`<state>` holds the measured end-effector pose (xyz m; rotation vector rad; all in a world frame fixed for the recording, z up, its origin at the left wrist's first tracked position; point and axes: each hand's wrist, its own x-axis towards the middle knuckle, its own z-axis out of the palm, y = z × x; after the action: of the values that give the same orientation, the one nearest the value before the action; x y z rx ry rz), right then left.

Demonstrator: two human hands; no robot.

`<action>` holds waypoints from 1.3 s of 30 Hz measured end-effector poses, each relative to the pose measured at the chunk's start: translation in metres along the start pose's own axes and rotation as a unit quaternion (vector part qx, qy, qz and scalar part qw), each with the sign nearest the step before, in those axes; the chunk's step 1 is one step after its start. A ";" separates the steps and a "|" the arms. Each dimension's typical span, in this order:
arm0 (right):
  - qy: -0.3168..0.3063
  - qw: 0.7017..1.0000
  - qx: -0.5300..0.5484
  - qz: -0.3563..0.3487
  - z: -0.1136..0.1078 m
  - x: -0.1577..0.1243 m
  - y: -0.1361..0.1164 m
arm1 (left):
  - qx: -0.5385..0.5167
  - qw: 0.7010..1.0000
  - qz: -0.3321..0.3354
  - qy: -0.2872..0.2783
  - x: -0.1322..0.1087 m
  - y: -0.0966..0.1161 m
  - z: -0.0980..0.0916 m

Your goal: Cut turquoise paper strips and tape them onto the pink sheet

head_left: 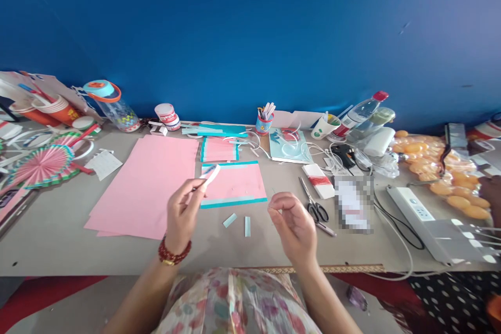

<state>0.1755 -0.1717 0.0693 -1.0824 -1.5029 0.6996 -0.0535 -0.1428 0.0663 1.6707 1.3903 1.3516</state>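
My left hand (183,215) pinches a narrow white strip (212,174) with a dark blue mark near its upper end. The strip is held tilted above a pink paper sheet (237,182) with teal bands on its near and far edges. To the right, my right hand (295,227) has thumb and index finger pressed together; anything between them is too small to make out. Between my hands lie two short pale teal pieces, one slanted (230,220) and one upright (247,226). Scissors (313,203) rest beyond my right hand.
Large pink sheets (148,182) lie at left, near pink-and-green folded paper fans (43,164). Behind stand a water bottle (119,112) and a cup of sticks (264,122). At right are red thread on a white card (319,181) and a power strip (418,219) with cables.
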 end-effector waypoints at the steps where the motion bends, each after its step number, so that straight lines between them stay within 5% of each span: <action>1: -0.039 0.999 0.010 0.030 -0.005 0.001 0.002 | 0.043 0.999 0.029 0.002 -0.001 -0.007 -0.007; 5: -0.233 0.959 0.008 0.162 -0.009 0.004 0.017 | 0.246 0.949 0.170 -0.096 -0.013 -0.038 -0.023; 9: -0.289 0.938 -0.026 0.191 0.009 0.009 0.034 | 0.331 0.916 0.172 -0.149 -0.029 -0.065 -0.026; 13: -0.330 0.924 -0.066 0.182 0.026 0.016 0.045 | 0.331 0.917 0.169 -0.142 -0.047 -0.068 -0.022; 22: -0.320 0.919 -0.176 0.149 0.044 0.012 0.050 | 0.247 0.907 0.212 -0.267 -0.067 -0.053 -0.006; 39: -0.300 0.914 -0.245 0.126 0.052 0.002 0.048 | 0.255 0.902 0.211 -0.277 -0.068 -0.055 0.001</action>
<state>0.1377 -0.1434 0.0170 -1.5502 -2.1652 0.9155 -0.0682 -0.1907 -0.0054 2.5684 1.1199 0.6120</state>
